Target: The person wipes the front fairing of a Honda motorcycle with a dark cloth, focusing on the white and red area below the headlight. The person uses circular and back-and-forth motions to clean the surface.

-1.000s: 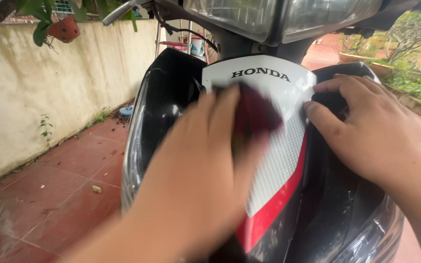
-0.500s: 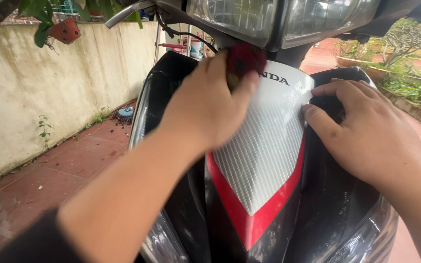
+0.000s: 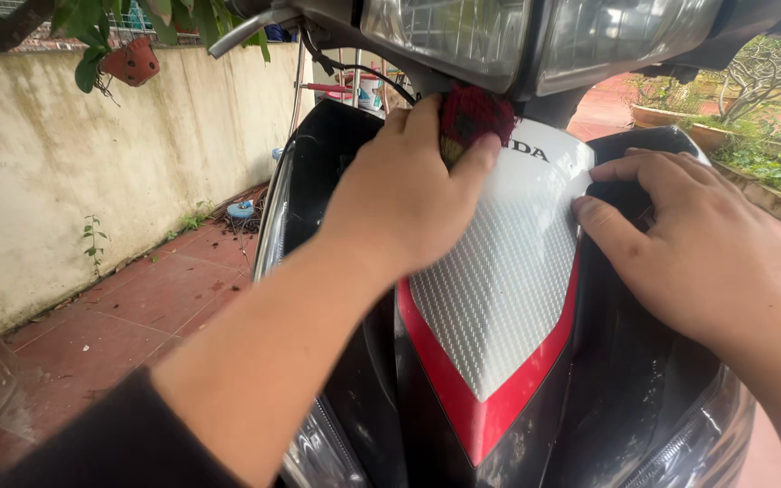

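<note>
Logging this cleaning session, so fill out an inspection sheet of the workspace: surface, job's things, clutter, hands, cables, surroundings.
Surface: motorbike front panel, silver weave pattern with a red border, set between glossy black side covers.
Job's things: dark red cloth, pressed at the top of the panel under the headlight.
Clutter: a small blue thing and plant litter on the red tile floor.
Hands: left hand grips the cloth; right hand lies flat, open, on the panel's right edge and holds nothing.
Cables: thin black cables run down beside the headlight, below a metal lever.
Surroundings: stained cream wall, hanging clay pot with leaves, potted plants.
</note>
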